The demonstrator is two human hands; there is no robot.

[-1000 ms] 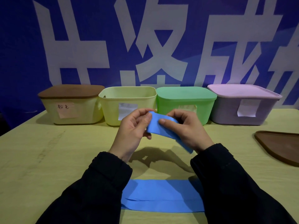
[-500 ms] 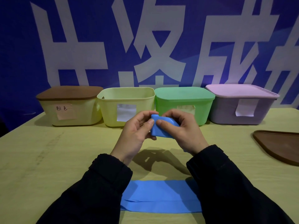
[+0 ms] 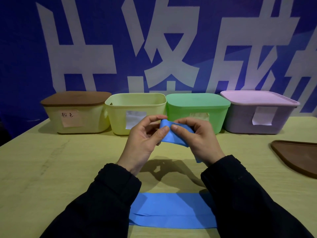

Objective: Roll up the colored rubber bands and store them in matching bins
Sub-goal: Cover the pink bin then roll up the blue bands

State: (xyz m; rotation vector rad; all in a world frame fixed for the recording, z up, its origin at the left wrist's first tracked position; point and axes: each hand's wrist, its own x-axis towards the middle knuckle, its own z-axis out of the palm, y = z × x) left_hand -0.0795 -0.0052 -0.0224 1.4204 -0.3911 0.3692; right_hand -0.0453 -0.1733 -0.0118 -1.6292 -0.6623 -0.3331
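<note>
Head view, blue band [image 3: 173, 137] held above table [image 3: 51, 169], pinched between left hand [image 3: 145, 140] thumb and curled fingers, right hand [image 3: 197, 136] thumb and fingers likewise, wrists angled inward.

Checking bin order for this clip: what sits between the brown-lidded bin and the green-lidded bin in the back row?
In the head view, one open yellow-green bin with a white label stands between the brown-lidded bin and the green-lidded bin; it has no lid on.

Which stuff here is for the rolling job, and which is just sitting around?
For the job:
blue band, pinched by left hand and right hand
open yellow bin
other bins' row, e.g. green bin

Just lying about:
loose brown lid
blue banner
</note>
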